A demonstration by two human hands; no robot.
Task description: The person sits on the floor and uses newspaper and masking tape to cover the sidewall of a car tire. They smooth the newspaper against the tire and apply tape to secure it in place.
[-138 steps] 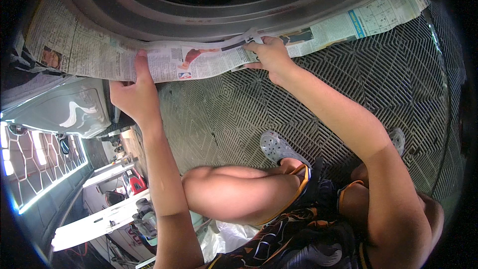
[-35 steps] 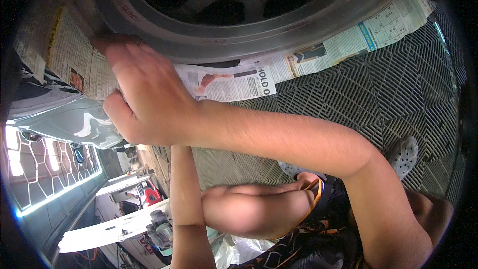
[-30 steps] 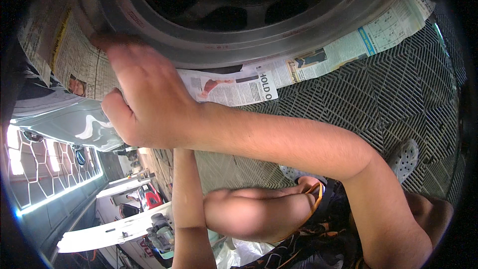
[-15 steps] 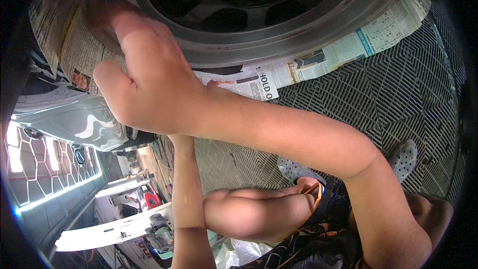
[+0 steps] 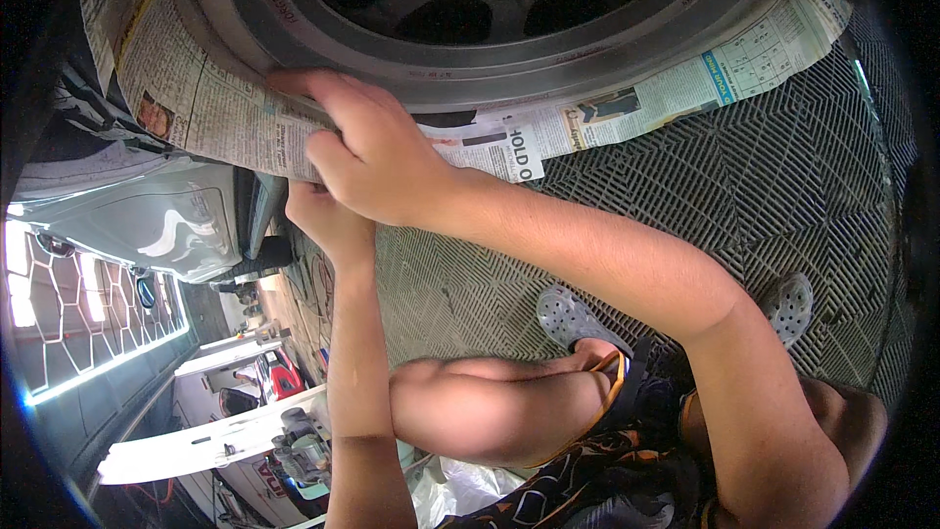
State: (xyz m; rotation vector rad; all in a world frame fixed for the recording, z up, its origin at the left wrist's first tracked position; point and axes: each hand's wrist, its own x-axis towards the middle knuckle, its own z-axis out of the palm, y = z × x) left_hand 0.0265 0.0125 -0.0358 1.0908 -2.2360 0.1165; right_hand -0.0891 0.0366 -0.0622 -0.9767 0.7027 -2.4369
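A grey wheel rim [image 5: 421, 69] with dark spokes fills the top of the view, and sheets of newspaper [image 5: 220, 108] are tucked around its outer edge. My right hand [image 5: 387, 152] lies over the newspaper at the rim's lower left, fingers stretched along the seam between paper and rim, thumb apart. Just below it, my left hand [image 5: 333, 225] is closed at the paper's outer edge, its fingers curled and partly hidden under my right hand. The two hands are close together, nearly touching.
Grey ribbed floor tiles [image 5: 666, 196] spread below the wheel. My grey clogs [image 5: 573, 318] rest on them. To the left stand a silver car [image 5: 147, 225], a white bench [image 5: 206, 446] with tools, and a red machine [image 5: 282, 375]. Crumpled clear plastic [image 5: 465, 495] lies by my leg.
My right hand has slid right and down along the rim, uncovering newspaper on the left. My left hand, previously hidden behind the right, now shows at the paper's edge.
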